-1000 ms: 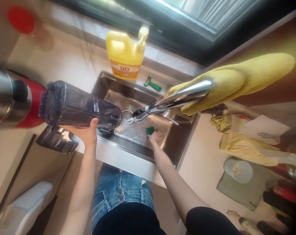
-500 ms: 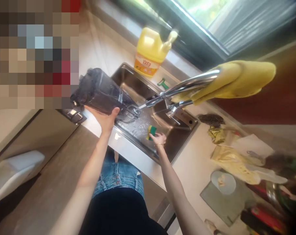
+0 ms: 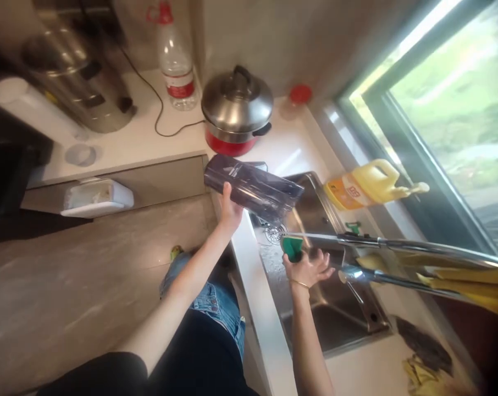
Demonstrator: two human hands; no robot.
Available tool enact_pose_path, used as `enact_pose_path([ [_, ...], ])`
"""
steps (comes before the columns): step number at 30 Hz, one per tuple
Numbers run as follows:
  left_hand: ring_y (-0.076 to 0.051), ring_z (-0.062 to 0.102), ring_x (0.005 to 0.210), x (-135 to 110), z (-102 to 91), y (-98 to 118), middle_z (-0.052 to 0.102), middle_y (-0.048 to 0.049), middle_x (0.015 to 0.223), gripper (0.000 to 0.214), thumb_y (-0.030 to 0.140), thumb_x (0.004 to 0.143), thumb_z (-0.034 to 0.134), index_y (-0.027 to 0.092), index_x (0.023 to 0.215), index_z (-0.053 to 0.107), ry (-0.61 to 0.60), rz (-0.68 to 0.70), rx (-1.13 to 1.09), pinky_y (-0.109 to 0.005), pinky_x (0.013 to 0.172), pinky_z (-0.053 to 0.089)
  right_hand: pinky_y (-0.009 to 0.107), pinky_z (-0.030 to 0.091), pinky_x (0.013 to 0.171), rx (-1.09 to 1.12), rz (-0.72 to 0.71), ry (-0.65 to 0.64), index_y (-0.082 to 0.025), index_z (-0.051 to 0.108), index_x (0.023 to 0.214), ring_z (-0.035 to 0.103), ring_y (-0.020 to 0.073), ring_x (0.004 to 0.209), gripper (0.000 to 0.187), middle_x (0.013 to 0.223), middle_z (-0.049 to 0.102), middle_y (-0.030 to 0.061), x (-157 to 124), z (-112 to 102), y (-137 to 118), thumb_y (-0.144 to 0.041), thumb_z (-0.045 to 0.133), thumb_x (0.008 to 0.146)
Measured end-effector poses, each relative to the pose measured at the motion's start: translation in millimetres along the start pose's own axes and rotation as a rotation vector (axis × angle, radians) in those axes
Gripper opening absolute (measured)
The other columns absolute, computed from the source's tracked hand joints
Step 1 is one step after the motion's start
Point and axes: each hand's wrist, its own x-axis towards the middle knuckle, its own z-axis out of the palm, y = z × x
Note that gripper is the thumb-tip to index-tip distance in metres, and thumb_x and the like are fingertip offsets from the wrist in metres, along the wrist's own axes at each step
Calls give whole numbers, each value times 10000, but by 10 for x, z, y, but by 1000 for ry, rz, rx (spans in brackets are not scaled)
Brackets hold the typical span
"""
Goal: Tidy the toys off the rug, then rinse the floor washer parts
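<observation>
My left hand (image 3: 230, 208) grips a dark, clear plastic blender jug (image 3: 253, 187), held on its side with its mouth over the steel sink (image 3: 348, 313). My right hand (image 3: 309, 268) holds a green sponge (image 3: 292, 248) above the sink, just under the chrome tap spout (image 3: 356, 240). The sponge is a short way below the jug's mouth and apart from it. A yellow cloth (image 3: 459, 275) hangs over the tap at the right.
A yellow dish-soap jug (image 3: 370, 184) with a pump stands behind the sink by the window. A red pot with a steel lid (image 3: 236, 107), a water bottle (image 3: 175, 66) and a steel kettle (image 3: 73, 74) sit on the counter. A dark scourer (image 3: 424, 344) lies right of the sink.
The view has swung left and up. My right hand lifted the sponge from the sink floor up under the tap. The jug stays tilted over the sink in my left hand.
</observation>
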Motion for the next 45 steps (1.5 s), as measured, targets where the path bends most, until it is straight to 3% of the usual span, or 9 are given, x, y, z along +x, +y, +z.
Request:
enact_pose_path([
  [6, -285, 651, 1144, -38, -1097, 1315, 723, -105, 1131, 556, 670, 775, 638, 207, 1077, 696, 234, 94, -179, -436, 997, 523, 650, 147, 1132, 129, -422, 48, -152, 678, 1047, 260, 407, 1422, 428, 1447, 410, 200, 323, -244, -1807, -416, 657, 710],
  [14, -300, 443, 1399, -792, -2922, 3097, 540, -30, 1459, 698, 773, 719, 588, 344, 1268, 622, 654, 461, -52, -478, 1106, 442, 585, -21, 1183, 372, -984, -416, -142, 672, 1131, 130, 380, 1479, 480, 1524, 355, 197, -489, -43, -5113, -327, 751, 695],
  [18, -279, 356, 1456, -1077, -3401, 3519, 507, -30, 1491, 734, 776, 753, 547, 359, 1356, 560, 758, 581, -14, -449, 1149, 394, 537, -51, 1194, 427, -1079, -703, -130, 579, 1307, 98, 331, 1503, 691, 1578, 283, 201, -1074, 204, -6414, -235, 810, 665],
  [22, -278, 372, 1447, -1065, -3564, 3647, 504, -26, 1494, 729, 783, 774, 491, 364, 1369, 536, 807, 555, -2, -456, 1134, 411, 532, 33, 1205, 567, -787, -1053, -170, 555, 1330, 117, 319, 1505, 716, 1582, 314, 145, -1500, 455, -6877, -203, 818, 664],
  [26, -276, 452, 1397, -750, -3488, 3588, 530, -28, 1469, 694, 784, 762, 498, 364, 1309, 580, 801, 440, 19, -447, 1087, 469, 447, 302, 1145, 921, -306, -1294, -194, 605, 1233, 438, 239, 1350, 391, 1357, 591, 77, -1380, 544, -6400, -323, 634, 865],
  [31, -238, 423, 1419, -154, -2969, 3139, 501, -62, 1493, 689, 678, 799, 581, 288, 1365, 535, 574, 262, -7, -396, 1137, 421, 410, 505, 937, 1252, 139, -1315, -226, 626, 1185, 635, 220, 1083, 487, 1066, 712, 63, -609, 258, -5076, -585, 423, 926],
  [37, -197, 483, 1373, 250, -1644, 1892, 451, -35, 1533, 779, 514, 816, 681, 362, 1480, 304, 211, 115, 94, -361, 1133, 433, 410, 531, 870, 1540, 558, -794, -211, 677, 964, 649, 266, 1048, 376, 889, 720, 80, 110, -58, -3174, -514, 460, 915],
  [41, -205, 505, 1352, 87, -750, 853, 444, -72, 1533, 837, 480, 803, 728, 320, 1493, 282, 3, -19, 191, -367, 1143, 415, 368, 526, 882, 1748, 906, -356, -187, 662, 864, 673, 225, 977, 211, 839, 723, 77, 290, 12, -1780, -277, 472, 884],
  [45, -205, 384, 1440, -73, -187, -86, 329, -88, 1596, 998, 490, 757, 776, 287, 1539, 189, -108, 31, 416, -338, 1199, 323, 293, 555, 818, 1939, 1144, -40, -204, 651, 869, 696, 150, 873, 280, 834, 733, 43, 485, 130, -649, -166, 374, 886],
])
